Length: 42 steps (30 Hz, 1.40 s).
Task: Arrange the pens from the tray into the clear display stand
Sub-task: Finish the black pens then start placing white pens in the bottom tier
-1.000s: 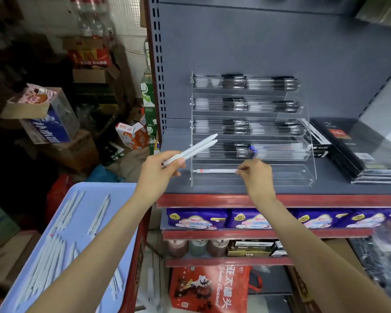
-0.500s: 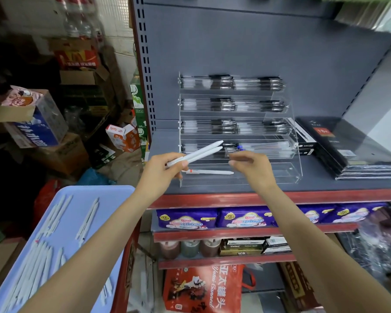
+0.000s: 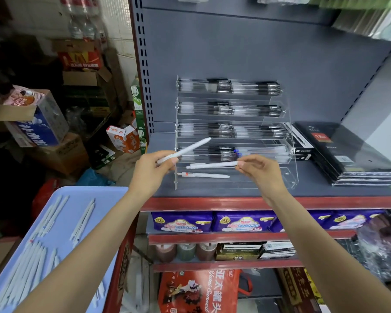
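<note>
Frame centre: your right hand (image 3: 261, 171) pinches the end of a white pen (image 3: 213, 165) between thumb and fingertips, the barrel lying level and pointing left, just in front of the lowest tier of the clear display stand (image 3: 291, 168). Your left hand (image 3: 151, 169) grips a second pen (image 3: 184, 151), maybe more than one, low on the barrel, tip angled up and right.

One pen (image 3: 203, 175) lies in the bottom tier. Upper tiers hold dark-capped pens. More white pens sit loose on the blue tray (image 3: 61, 222), lower left of frame.

Handling, as judged: pens look light, stiff, smooth plastic, likely to roll. An end pinch suits sliding one in lengthwise; hold it level. The stand looks thin and rigid; don't knock its front lip.

Both forearms extended, wrists roughly level at shelf (image 3: 269, 203) height.
</note>
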Tool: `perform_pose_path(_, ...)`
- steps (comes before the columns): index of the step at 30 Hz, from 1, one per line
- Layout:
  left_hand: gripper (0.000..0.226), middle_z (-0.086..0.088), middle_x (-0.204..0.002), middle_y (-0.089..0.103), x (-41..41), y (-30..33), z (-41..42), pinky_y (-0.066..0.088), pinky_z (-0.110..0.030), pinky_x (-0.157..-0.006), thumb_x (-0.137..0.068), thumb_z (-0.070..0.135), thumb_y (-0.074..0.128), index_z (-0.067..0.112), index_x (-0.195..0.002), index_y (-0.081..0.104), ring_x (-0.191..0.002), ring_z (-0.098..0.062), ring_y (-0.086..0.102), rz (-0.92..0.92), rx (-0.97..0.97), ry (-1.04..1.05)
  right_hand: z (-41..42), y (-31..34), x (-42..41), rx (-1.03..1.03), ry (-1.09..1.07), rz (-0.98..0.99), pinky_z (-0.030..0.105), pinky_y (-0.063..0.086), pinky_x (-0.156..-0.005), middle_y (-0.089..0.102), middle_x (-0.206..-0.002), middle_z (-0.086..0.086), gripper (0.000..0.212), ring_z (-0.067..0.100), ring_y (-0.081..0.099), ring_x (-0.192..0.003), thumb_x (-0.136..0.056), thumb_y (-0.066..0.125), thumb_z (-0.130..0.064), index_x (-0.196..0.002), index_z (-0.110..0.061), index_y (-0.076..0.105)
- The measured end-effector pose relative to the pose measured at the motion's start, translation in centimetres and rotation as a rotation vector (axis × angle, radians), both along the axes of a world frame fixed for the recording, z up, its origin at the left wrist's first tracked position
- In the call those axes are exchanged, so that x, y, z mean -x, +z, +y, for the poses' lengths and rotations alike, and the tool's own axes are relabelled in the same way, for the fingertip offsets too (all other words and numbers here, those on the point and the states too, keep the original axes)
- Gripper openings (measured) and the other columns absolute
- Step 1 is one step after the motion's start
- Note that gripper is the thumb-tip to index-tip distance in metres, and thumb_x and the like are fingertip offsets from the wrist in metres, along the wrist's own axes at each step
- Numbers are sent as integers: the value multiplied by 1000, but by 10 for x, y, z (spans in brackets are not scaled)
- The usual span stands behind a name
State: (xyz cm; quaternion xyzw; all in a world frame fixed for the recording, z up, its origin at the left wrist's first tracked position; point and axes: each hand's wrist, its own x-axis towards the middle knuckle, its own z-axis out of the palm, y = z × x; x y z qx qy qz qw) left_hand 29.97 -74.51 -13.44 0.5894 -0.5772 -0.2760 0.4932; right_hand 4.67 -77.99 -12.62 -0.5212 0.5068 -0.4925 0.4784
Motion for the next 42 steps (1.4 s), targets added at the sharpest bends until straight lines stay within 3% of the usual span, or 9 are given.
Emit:
perform_pose_path(2,14,-1,-82,69,-3,-3,0,54,-41,-82,-89,14,60,17,-99,70,-83,-22,67,-20,18,75,-7,-5,3,1,-26,116,24,55,-79,69,-74,4,16,15,69,-71,-81,66,3,-76,-12,67)
perform_pose_path(9,21,9,-68,55,0,-4,1,34,-10,-55,-89,16,60,11,-107,70,-60,-6,46,-165,9,144,-20,-16,-13,133,66,634,4,44,-64,66,-73,-4,3,5,60,-68,-80,71,-9,-82,-9,72)
perform_pose_path(17,21,-1,-80,64,1,-7,0,53,-30,-77,-87,12,62,8,-106,70,-73,-17,61,-59,-55,121,-29,-22,-23,146,94,881,31,53,-81,71,-80,7,4,18,66,-77,-79,71,-7,-79,-11,73)
perform_pose_path(20,20,0,-84,68,0,-6,1,56,-40,-82,-87,12,62,12,-105,71,-80,-23,67,-48,-24,109,-29,-24,-26,148,72,903,30,52,-83,72,-83,9,5,21,67,-79,-80,70,-6,-81,-8,74)
perform_pose_path(25,21,-5,-87,73,-1,-3,3,53,-51,-83,-87,15,63,21,-105,70,-84,-30,68,-80,14,90,-19,-23,-25,131,26,759,6,41,-68,72,-87,5,11,16,66,-80,-81,70,-10,-91,-7,73)
perform_pose_path(31,23,-1,-90,74,6,4,5,52,-52,-83,-87,18,64,21,-109,70,-86,-28,69,-94,-24,-39,-5,9,-36,26,151,32,17,54,-66,67,-85,1,25,12,67,-75,-89,60,-9,-114,-14,61)
perform_pose_path(34,22,-2,-90,74,14,6,5,52,-48,-85,-85,18,66,20,-107,70,-87,-26,68,-107,-54,-112,-1,15,-37,65,196,-1,14,52,-67,69,-78,4,14,7,67,-68,-90,57,-4,-99,-7,67)
perform_pose_path(38,32,0,-110,68,13,4,3,49,-20,-88,-84,20,67,18,-116,64,-97,-7,63,-152,15,-4,-1,8,-23,58,116,-7,13,52,-65,70,-66,-3,11,6,67,-63,-86,60,2,-86,-6,68)
perform_pose_path(42,51,-7,-129,59,2,-6,-1,40,-23,-96,-84,18,68,10,-132,52,-116,-16,56,-185,-93,52,-3,-4,-9,19,46,175,13,53,-66,64,-69,7,8,3,65,-55,-84,62,5,-87,0,68)
